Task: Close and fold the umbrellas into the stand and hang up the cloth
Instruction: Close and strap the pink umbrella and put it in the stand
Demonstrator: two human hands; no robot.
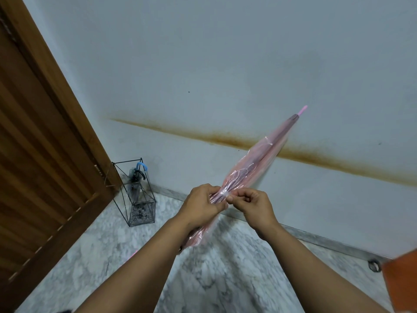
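Here both hands (228,205) pinch the closed pink umbrella (255,163), its tip slanting up-right toward the wall (225,64).

Glossy clear-pink plastic umbrella (259,163); black wire stand (135,193); veined marble floor (225,279).

Stained pale wall (225,53), marble floor (225,279), wooden door (33,166).

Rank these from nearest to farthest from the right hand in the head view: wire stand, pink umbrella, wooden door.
1. Pink umbrella: pinched by the right hand itself, slanting up to the right.
2. Wire stand: on the floor to the left, by the wall.
3. Wooden door: far left, beyond the stand.
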